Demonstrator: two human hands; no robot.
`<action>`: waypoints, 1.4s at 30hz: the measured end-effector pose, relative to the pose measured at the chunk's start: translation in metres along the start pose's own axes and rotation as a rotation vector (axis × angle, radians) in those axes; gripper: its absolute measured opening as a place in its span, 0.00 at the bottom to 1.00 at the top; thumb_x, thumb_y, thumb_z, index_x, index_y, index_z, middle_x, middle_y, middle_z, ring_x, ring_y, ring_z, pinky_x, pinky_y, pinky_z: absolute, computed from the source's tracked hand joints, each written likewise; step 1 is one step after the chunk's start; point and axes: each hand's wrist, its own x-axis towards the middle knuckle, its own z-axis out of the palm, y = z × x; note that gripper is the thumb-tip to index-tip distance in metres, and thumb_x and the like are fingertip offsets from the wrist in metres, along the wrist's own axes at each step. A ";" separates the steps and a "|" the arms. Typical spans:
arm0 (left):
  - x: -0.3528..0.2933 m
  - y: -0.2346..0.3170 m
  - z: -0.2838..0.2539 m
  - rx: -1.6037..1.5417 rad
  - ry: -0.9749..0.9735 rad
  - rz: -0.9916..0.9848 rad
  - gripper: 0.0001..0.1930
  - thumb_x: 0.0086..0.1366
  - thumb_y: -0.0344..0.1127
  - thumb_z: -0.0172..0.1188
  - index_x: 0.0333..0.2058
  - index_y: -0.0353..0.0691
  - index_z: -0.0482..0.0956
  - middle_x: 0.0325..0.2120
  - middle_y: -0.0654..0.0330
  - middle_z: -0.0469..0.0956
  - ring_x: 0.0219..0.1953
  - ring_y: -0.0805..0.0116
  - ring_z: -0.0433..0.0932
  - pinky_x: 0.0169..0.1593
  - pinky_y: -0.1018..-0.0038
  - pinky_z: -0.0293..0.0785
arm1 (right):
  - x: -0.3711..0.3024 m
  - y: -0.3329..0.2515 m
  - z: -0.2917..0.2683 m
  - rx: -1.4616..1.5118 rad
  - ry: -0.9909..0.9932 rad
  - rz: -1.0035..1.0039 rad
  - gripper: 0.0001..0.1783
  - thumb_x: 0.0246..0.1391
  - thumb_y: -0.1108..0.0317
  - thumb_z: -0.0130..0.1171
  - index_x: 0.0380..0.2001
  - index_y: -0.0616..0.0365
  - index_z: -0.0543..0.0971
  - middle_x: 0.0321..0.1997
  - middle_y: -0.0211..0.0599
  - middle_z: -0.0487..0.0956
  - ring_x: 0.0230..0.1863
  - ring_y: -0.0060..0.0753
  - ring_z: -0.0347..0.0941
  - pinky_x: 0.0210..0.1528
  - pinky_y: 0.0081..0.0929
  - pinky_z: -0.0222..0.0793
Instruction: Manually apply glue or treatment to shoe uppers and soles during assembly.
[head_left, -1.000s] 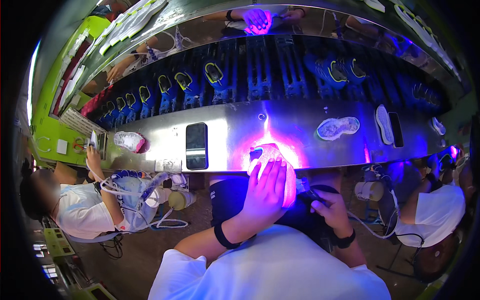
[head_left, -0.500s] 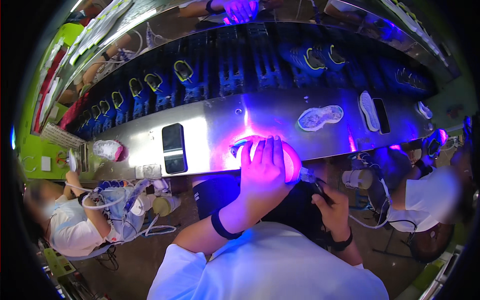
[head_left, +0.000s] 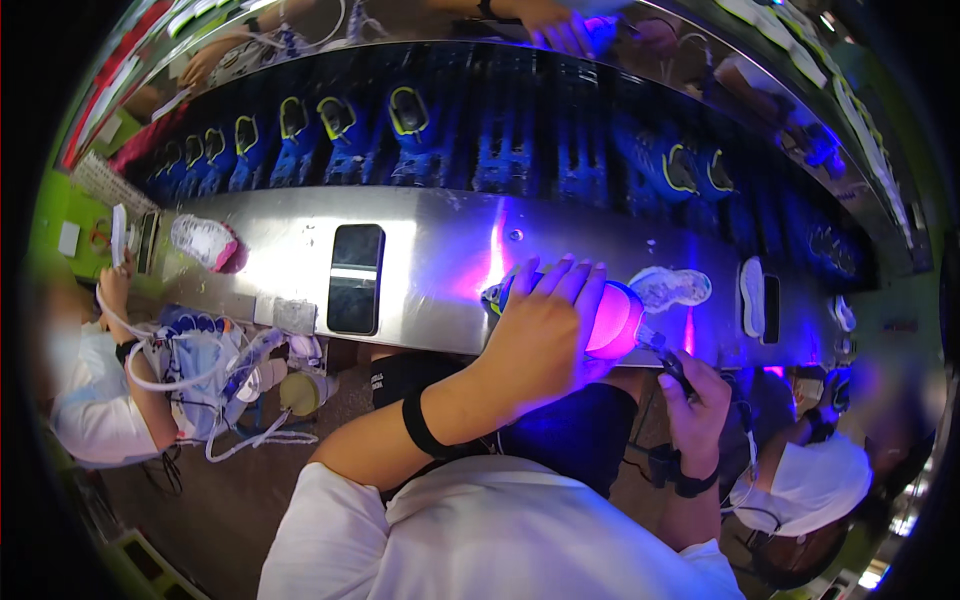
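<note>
Right of the phone [head_left: 355, 279], the left hand [head_left: 535, 335] is clamped on the pink-lit shoe [head_left: 615, 322] and the right hand [head_left: 697, 405] is wrapped around a brush [head_left: 677, 372]; good brushwork likely calls for a steady shoe and light, even strokes.

Black phone [head_left: 355, 280] on metal counter [head_left: 435, 290]

Violet glow, glare on bench [head_left: 440, 285], dark curved edges

White short-sleeved shirt [head_left: 490, 535] (black wristbands [head_left: 419, 428]).
</note>
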 end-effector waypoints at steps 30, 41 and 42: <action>-0.071 0.031 -0.051 -0.655 -0.509 -0.270 0.60 0.50 0.58 0.79 0.68 0.20 0.58 0.61 0.35 0.71 0.65 0.48 0.72 0.68 0.60 0.67 | -0.023 -0.025 -0.047 0.372 -0.268 0.104 0.21 0.52 0.75 0.70 0.51 0.64 0.83 0.45 0.42 0.86 0.48 0.35 0.81 0.55 0.31 0.72; -0.044 0.021 -0.009 -0.893 -0.538 -0.649 0.59 0.53 0.58 0.77 0.68 0.17 0.56 0.67 0.31 0.62 0.72 0.44 0.60 0.73 0.58 0.57 | -0.052 0.027 -0.037 0.499 -0.320 0.318 0.18 0.58 0.72 0.69 0.51 0.62 0.84 0.42 0.36 0.87 0.43 0.22 0.80 0.50 0.25 0.74; -0.043 0.019 -0.005 -0.971 -0.537 -0.608 0.60 0.53 0.62 0.76 0.68 0.18 0.57 0.66 0.30 0.63 0.71 0.43 0.62 0.72 0.56 0.60 | -0.057 0.030 -0.039 0.469 -0.364 0.320 0.18 0.59 0.72 0.68 0.52 0.62 0.84 0.42 0.35 0.87 0.43 0.21 0.79 0.49 0.24 0.74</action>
